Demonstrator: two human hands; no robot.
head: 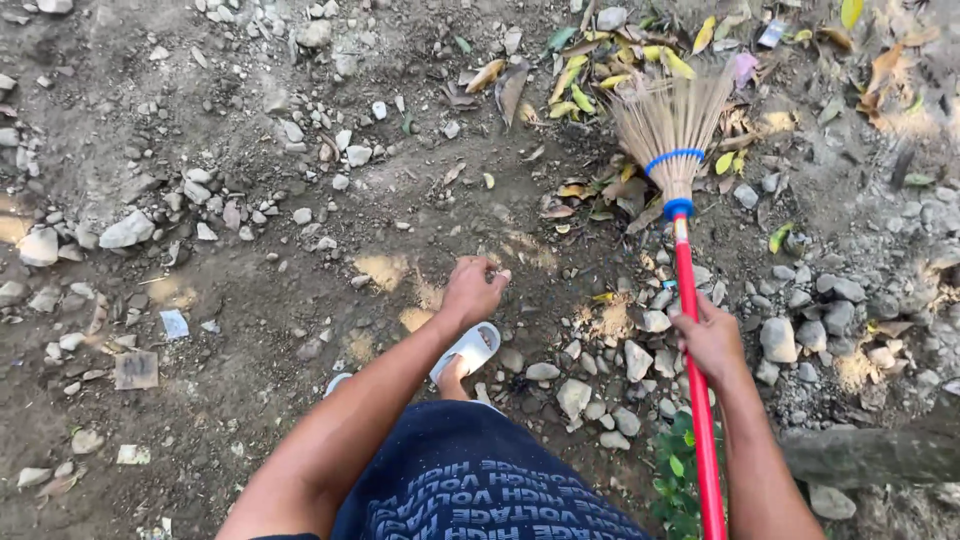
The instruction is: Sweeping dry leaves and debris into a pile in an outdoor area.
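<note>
The left hand (472, 290) is hanging loosely curled and holding nothing above bare dirt. The right hand (708, 338) is gripping the red broom handle (690, 330); short, light strokes would probably gather the far leaves (590, 80) best. Stones (600, 380) are littering the uneven ground (250, 330) outdoors.

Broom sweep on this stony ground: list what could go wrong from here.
1. Only the right hand grips the broom; the bristles may snag on the stones and twist it loose.
2. The foot wears an open sandal beside loose stones, so a stubbed toe or slip seems possible.
3. The left hand hangs free near the ground, where flicked grit could hit it.
</note>
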